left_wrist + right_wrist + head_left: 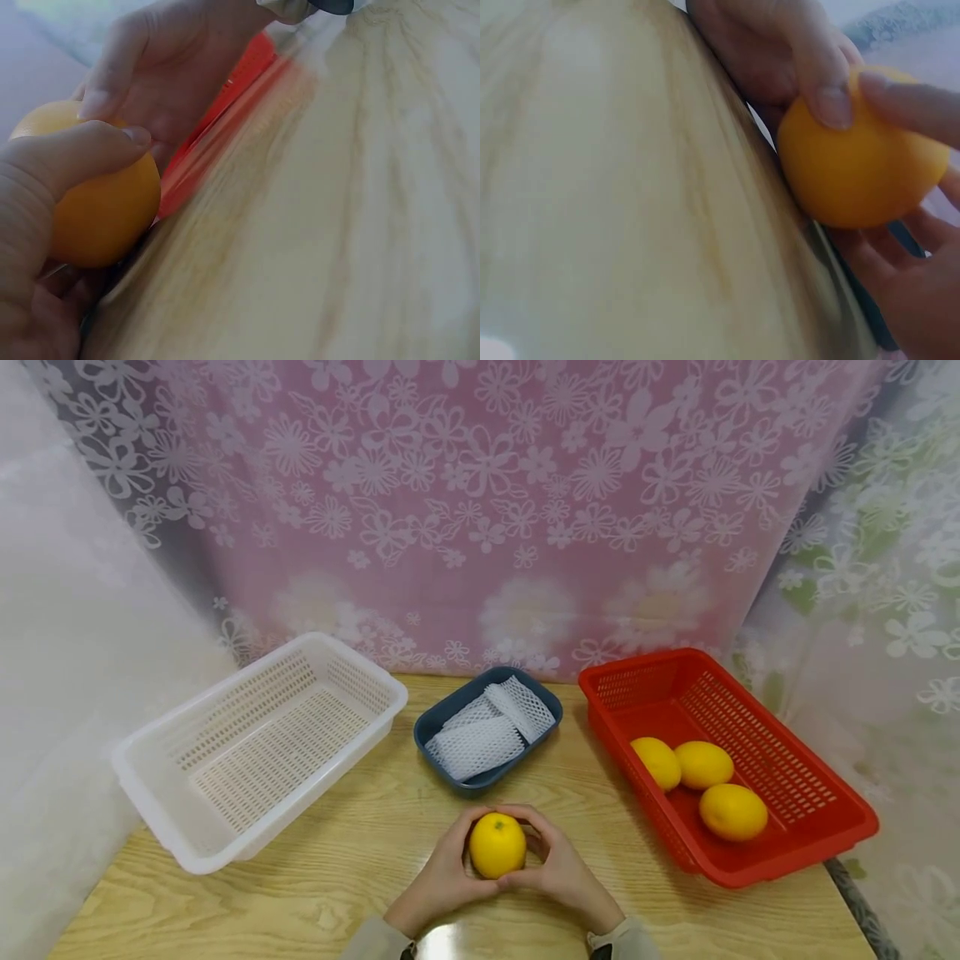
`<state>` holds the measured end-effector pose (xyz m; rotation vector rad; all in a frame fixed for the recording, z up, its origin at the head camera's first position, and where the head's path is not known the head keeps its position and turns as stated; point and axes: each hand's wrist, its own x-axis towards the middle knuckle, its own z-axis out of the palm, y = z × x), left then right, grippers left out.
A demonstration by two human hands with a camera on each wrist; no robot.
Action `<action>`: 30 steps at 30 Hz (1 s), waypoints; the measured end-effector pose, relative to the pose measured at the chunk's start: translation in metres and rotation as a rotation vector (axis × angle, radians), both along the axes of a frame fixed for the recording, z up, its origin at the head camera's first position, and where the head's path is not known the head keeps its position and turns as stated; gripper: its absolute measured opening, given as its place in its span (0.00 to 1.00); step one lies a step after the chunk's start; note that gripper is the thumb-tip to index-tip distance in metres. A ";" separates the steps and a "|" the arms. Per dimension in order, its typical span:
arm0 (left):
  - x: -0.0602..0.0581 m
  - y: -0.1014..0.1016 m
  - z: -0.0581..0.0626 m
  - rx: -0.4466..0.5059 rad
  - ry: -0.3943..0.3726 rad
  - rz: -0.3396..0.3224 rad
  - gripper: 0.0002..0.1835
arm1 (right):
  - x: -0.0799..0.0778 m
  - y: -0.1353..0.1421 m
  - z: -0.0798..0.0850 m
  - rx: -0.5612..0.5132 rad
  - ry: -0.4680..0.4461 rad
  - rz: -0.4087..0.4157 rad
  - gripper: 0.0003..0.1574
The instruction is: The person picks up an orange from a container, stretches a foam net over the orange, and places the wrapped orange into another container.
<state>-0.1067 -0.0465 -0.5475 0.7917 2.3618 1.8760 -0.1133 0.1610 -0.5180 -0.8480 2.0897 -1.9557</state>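
Note:
Both hands hold one yellow-orange fruit, which looks like an orange (pixel 497 846), at the front middle of the table. My left hand (pixel 448 867) curls round its left side, and my right hand (pixel 553 865) curls round its right side. Both thumbs press on the near face of the orange (pixel 112 202), as the left wrist view shows. From the right wrist, the orange (pixel 859 161) appears just over the wood, with fingers behind and beneath it; whether it touches the table I cannot tell.
Behind the hands stands a dark blue tray (pixel 450 783) holding white foam net sleeves (pixel 480 745). A white slotted basket (pixel 262 760) sits on the left. On the right, a red basket (pixel 637 693) contains three similar yellow fruits (pixel 733 812). A pink floral curtain (pixel 480 527) hangs behind the wooden table (pixel 315 877).

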 end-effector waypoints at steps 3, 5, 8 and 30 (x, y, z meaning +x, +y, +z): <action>0.000 0.000 -0.001 0.007 0.014 -0.012 0.45 | -0.003 0.004 -0.006 -0.060 -0.010 0.052 0.46; 0.000 0.000 -0.002 0.014 0.009 -0.017 0.46 | -0.005 0.006 -0.010 -0.090 -0.027 0.074 0.46; -0.001 0.001 -0.001 0.020 -0.012 -0.023 0.46 | -0.007 0.009 -0.015 -0.106 -0.041 0.090 0.45; 0.002 0.002 0.002 0.005 -0.012 0.000 0.44 | -0.030 0.010 0.010 0.002 0.109 -0.389 0.14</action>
